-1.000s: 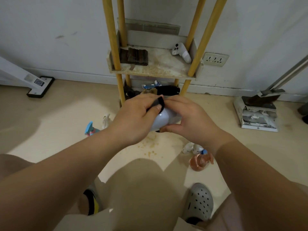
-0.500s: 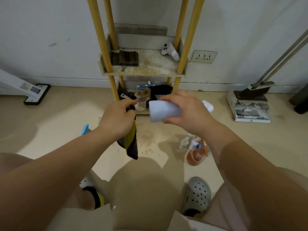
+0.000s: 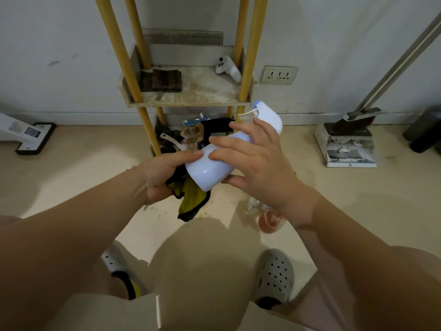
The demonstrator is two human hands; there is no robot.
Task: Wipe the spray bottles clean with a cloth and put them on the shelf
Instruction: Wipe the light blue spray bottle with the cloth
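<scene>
Two hands: both busy, working low in front of the shelf [image 3: 191,102].
Right hand [image 3: 257,168]: wrapped on the white spray bottle [image 3: 210,173], fingers spread over the top, thumb underneath.
Left hand [image 3: 162,180]: bunched around a yellow and black cloth [image 3: 191,201]; thumb lies against the bottle's side.
Bottle position: in the air, tilted, base toward the cloth, spray head up and right, near the shelf's front right post.
Step, as I read it: wiping the base end; shelving not yet done.
Shelf board: folded dark rag [image 3: 164,80] at left, white controller [image 3: 228,68] at back right, stained bare patch between.
Floor: other bottles [image 3: 269,222] just below the right wrist.
Risk one: glossy body under spread fingers; a hard rub could twist it loose onto the bottles below.
Risk two: trigger sits near the fingertips; a shifted grip could squeeze it and spray.
Risk three: spray head could knock the post on the way in.
</scene>
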